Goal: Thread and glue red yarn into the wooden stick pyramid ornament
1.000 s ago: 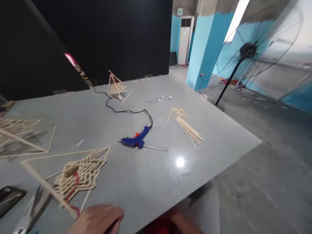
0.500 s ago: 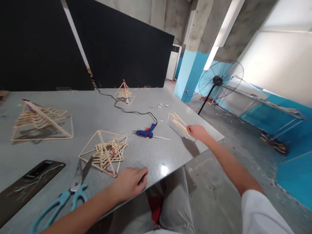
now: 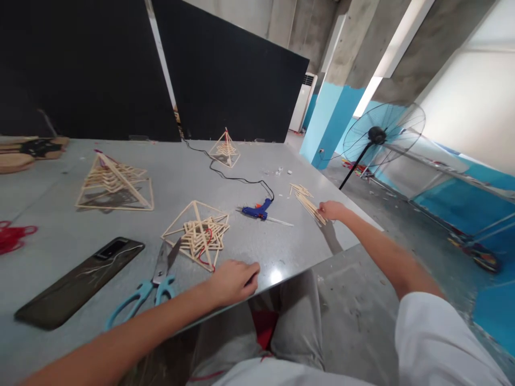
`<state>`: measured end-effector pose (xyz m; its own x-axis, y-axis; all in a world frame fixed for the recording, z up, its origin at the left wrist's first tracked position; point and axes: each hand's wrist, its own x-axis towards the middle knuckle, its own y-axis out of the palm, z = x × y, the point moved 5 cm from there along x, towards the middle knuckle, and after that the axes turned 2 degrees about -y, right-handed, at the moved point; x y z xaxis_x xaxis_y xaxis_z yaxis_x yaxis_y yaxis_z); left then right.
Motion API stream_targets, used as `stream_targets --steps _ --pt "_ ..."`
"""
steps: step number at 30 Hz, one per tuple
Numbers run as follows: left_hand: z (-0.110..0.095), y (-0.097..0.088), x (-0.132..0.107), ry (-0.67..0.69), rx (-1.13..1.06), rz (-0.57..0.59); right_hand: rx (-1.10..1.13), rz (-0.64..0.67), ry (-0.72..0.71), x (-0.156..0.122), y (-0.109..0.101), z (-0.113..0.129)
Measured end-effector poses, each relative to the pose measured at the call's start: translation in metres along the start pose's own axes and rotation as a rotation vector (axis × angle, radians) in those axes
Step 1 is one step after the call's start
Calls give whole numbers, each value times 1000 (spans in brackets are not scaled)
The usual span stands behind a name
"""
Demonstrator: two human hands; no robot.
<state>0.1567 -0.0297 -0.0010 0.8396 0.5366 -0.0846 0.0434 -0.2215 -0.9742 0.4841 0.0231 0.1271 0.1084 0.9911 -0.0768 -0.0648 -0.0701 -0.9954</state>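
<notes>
My right hand (image 3: 331, 210) is at the near end of a loose bundle of thin wooden sticks (image 3: 309, 206), its fingertips pinched on the sticks. My left hand (image 3: 234, 281) rests on the table's front edge with its fingers curled in; I see nothing in it. Just beyond it lies a stick pyramid frame (image 3: 196, 230) with a red cord on it. Scissors (image 3: 159, 279) with light blue handles lie to the left, blades touching or overlapping the frame. A blue glue gun (image 3: 257, 209) with a clear glue stick in it lies between my hands.
Two more stick pyramids (image 3: 115, 179) (image 3: 225, 149) stand farther back. A dark phone (image 3: 80, 283) and red cord (image 3: 14, 236) lie at left. The glue gun's black cable (image 3: 237, 179) crosses the grey table (image 3: 249, 252). Small white bits (image 3: 279, 171) lie behind the sticks. A fan (image 3: 377, 135) stands beyond.
The view has swung left, so things sit farther right and the red cord shows at left. My right hand stays at the sticks; my left hand still rests at the edge.
</notes>
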Motion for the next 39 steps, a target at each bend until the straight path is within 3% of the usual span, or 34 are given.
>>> stream_targets --steps 4,6,8,11,13,15,18,19,21,26,30,33,35,37,39 --pt "-16 -23 -17 67 -8 31 92 22 -39 -8 1 2" --pt "-33 -45 -37 101 -130 -41 136 32 -64 -12 -2 6" --pt "-52 -68 -60 134 -397 -156 166 43 -102 -22 -6 17" --pt "-69 -93 -82 49 -836 -387 309 81 -246 -56 -8 60" --pt "-74 -99 -82 -32 -1115 -523 759 179 -467 -93 -8 109" --pt "-79 -94 -70 -57 -1399 -485 1163 331 -622 -128 -8 158" --pt "-91 -76 -51 -49 -1752 -119 1505 452 -683 -150 -2 216" --pt "-92 -70 -50 -67 -1805 -17 1573 479 -674 -148 2 230" --pt "-84 -58 -56 -145 -1838 47 1686 502 -608 -130 14 247" --pt "-43 -39 -102 -469 -1962 -229 1945 410 -283 -49 35 254" --pt "-30 -22 -149 -679 -2002 -413 2131 159 -126 24 17 249" --pt "-28 -7 -177 -852 -1890 -565 2192 36 -237 68 -10 248" --pt "-27 -5 -190 -961 -1742 -680 2124 50 -387 82 -24 251" --pt "-23 -17 -196 -1042 -1542 -781 1968 149 -564 82 -31 256" --pt "-16 -43 -194 -1067 -1324 -860 1788 282 -750 70 -32 263"
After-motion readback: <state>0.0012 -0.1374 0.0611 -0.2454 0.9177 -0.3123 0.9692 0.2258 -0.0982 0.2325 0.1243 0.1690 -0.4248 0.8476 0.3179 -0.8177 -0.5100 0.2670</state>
